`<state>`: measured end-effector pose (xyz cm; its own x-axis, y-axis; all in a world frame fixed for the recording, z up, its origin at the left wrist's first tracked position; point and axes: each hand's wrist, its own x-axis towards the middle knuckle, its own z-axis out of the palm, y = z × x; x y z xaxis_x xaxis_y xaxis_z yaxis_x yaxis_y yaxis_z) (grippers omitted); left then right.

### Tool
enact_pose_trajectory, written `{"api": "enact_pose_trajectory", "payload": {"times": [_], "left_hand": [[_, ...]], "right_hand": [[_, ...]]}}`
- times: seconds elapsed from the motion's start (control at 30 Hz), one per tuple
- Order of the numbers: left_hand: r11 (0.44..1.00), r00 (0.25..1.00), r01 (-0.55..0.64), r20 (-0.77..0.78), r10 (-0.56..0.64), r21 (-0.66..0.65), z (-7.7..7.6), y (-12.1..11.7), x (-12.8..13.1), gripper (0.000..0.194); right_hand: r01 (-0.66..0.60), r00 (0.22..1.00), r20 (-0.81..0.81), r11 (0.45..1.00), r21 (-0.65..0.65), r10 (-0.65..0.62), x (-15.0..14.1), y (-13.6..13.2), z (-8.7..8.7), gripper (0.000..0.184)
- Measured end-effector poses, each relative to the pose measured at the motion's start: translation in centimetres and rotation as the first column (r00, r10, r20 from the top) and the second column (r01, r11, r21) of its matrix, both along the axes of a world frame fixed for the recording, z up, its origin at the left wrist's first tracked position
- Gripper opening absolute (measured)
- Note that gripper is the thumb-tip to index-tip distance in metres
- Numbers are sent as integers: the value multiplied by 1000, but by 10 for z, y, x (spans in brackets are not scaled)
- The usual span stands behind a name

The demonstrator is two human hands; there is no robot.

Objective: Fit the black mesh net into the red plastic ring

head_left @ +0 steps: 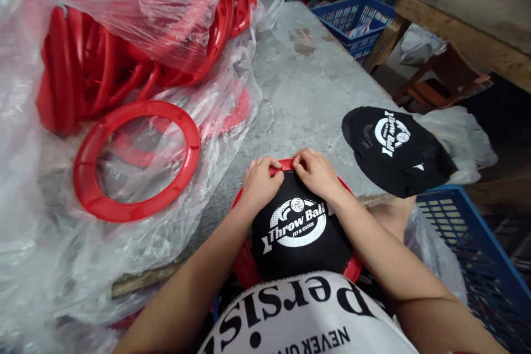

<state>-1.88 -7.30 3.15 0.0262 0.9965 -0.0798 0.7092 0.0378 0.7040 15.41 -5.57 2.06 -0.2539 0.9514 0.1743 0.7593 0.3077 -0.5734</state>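
Note:
In front of my body is a red plastic ring (247, 265) with a black fabric disc (298, 257) stretched across it, printed "Throw Ball" in white. My left hand (262, 181) has its thumb and fingers closed at the fabric's far edge, by the ring's rim. Close beside it, my right hand (316, 172) pinches the same far edge. A short stretch of red rim shows between the two hands. The near part of the ring is hidden by my shirt. What exactly lies under the fingertips is too covered to see.
To the left, a loose red ring (136, 211) lies on clear plastic sheeting (174, 243) before a heap of red rings (103, 77). Black fabric discs (394, 160) lie at the right edge of the grey table (286, 88). Blue crates (468, 243) stand below right and behind.

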Motion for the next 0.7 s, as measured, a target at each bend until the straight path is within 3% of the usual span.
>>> {"api": "enact_pose_trajectory", "payload": {"times": [0.1, 0.2, 0.33, 0.5, 0.7], "left_hand": [[1000, 997, 29, 76, -30, 11, -2, -1, -8, 27], [996, 991, 85, 104, -86, 22, -5, -1, -15, 21], [992, 980, 120, 158, -122, 23, -5, -1, -20, 11], [998, 982, 69, 178, -70, 12, -2, -3, -22, 8], [998, 984, 51, 170, -57, 43, -2, -6, -20, 11]], "right_hand": [[-8, 999, -50, 985, 170, 17, -2, -4, 4, 10], [-81, 989, -99, 956, 281, 113, -8, -9, 10, 12], [-208, 976, -26, 965, 163, 215, -14, -9, 10, 14], [-196, 980, 30, 980, -21, 196, -17, -4, 8, 12], [-171, 985, -5, 984, -44, 171, -18, -3, 9, 19]]}}
